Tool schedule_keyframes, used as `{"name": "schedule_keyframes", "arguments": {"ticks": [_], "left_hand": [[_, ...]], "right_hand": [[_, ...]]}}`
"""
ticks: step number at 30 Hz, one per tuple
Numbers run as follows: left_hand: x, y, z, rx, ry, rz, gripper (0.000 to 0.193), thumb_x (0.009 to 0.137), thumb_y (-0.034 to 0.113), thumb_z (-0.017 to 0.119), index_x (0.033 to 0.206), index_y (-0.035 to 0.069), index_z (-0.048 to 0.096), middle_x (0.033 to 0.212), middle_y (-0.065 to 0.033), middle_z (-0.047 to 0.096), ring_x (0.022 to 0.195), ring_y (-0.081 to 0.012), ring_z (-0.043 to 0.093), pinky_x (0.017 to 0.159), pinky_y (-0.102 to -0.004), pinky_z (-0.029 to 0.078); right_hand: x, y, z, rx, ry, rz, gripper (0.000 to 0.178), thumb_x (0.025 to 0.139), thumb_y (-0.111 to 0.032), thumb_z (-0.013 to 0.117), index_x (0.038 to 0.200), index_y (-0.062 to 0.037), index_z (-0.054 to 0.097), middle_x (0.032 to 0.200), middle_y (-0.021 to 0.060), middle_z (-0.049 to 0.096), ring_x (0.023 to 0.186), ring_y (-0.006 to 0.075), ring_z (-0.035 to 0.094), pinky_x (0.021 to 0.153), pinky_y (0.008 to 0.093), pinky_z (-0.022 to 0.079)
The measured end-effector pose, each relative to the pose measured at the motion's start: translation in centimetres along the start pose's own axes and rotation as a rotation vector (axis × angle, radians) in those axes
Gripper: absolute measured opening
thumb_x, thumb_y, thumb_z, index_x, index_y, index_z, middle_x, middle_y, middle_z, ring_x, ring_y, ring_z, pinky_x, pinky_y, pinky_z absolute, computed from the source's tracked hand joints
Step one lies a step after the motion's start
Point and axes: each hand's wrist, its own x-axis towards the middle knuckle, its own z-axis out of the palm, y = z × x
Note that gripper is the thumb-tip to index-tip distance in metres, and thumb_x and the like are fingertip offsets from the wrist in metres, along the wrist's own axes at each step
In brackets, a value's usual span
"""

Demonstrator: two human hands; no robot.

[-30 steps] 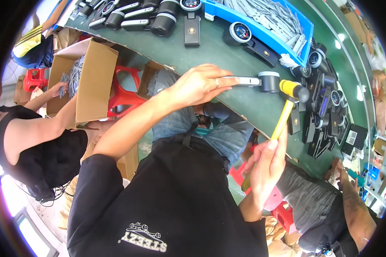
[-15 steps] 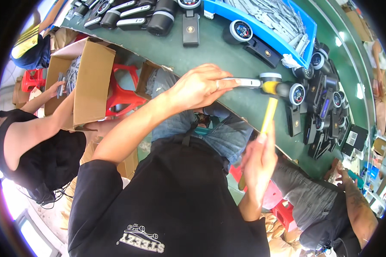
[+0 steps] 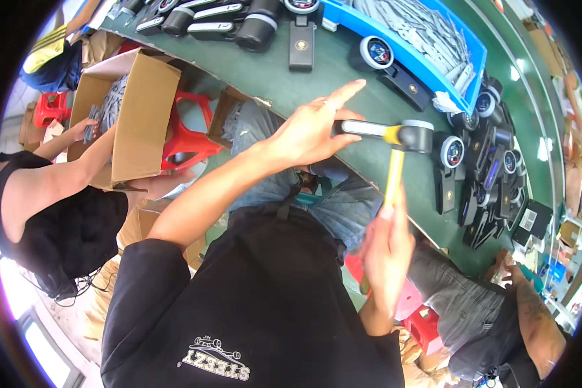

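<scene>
My left hand [image 3: 307, 132] reaches over the bench edge and grips the handle end of a black handheld device [image 3: 419, 137]. Its thumb lies along the handle while the index finger points outward. A light grey strip [image 3: 362, 128] runs along that handle, which leads to a round, grey-rimmed head. In my right hand [image 3: 389, 249] is a hammer [image 3: 394, 178] with a yellow handle, fingers wrapped round it. The yellow part of the hammer's head lies over the handle near the round head; whether they touch I cannot tell.
A blue bin [image 3: 475, 71] of grey strips stands at the back of the green bench [image 3: 343, 55]. Similar black devices [image 3: 488, 158] crowd the right side, others the back left. Co-workers [image 3: 58, 226] sit either side; the left one reaches into a cardboard box [image 3: 145, 119].
My left index finger has lifted off the strip and stretched out, baring more of the handle. The hammer's head has shifted slightly left. The whole view has moved a little.
</scene>
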Motion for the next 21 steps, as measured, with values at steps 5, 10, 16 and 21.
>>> {"name": "schedule_keyframes", "arguments": {"ticks": [5,10,16,21], "left_hand": [[-0.2,-0.1,0.4,0.006,0.018,0.060,0.103,0.087,0.014,0.084,0.167,0.015,0.019,0.122,-0.0067,0.077,0.128,-0.0336,0.064,0.111,-0.0417,0.050],[-0.3,-0.2,0.5,-0.052,-0.017,0.027,0.103,0.087,0.015,0.084,0.166,0.015,0.019,0.122,-0.0066,0.077,0.128,-0.0353,0.063,0.111,-0.0420,0.050],[0.0,0.3,0.1,-0.044,-0.009,0.002,0.102,0.087,0.015,0.085,0.166,0.016,0.020,0.122,-0.0081,0.077,0.128,-0.0374,0.064,0.110,-0.0430,0.051],[0.0,-1.1,1.2,-0.222,0.023,0.078,0.090,0.088,0.013,0.082,0.161,0.008,0.030,0.117,-0.0151,0.076,0.117,-0.0394,0.067,0.101,-0.0472,0.054]], "right_hand": [[1.1,2.1,1.3,-0.026,0.017,-0.099,0.051,0.115,-0.019,0.041,0.163,-0.0048,0.035,0.063,-0.0054,0.043,0.051,0.0023,0.041,0.045,0.0224,0.036],[0.8,1.6,1.5,-0.026,0.007,-0.179,0.053,0.111,-0.014,0.044,0.161,0.0012,0.035,0.069,0.0108,0.057,0.053,0.0176,0.054,0.056,0.0340,0.048],[1.7,0.9,2.0,-0.135,-0.048,-0.161,0.050,0.111,-0.014,0.046,0.160,-0.0051,0.040,0.079,0.0255,0.064,0.058,0.0287,0.065,0.060,0.0375,0.051],[0.3,1.7,0.3,-0.063,0.031,-0.248,0.055,0.110,-0.016,0.050,0.161,-0.0032,0.037,0.081,0.0189,0.066,0.061,0.0200,0.063,0.060,0.0347,0.050]]}}
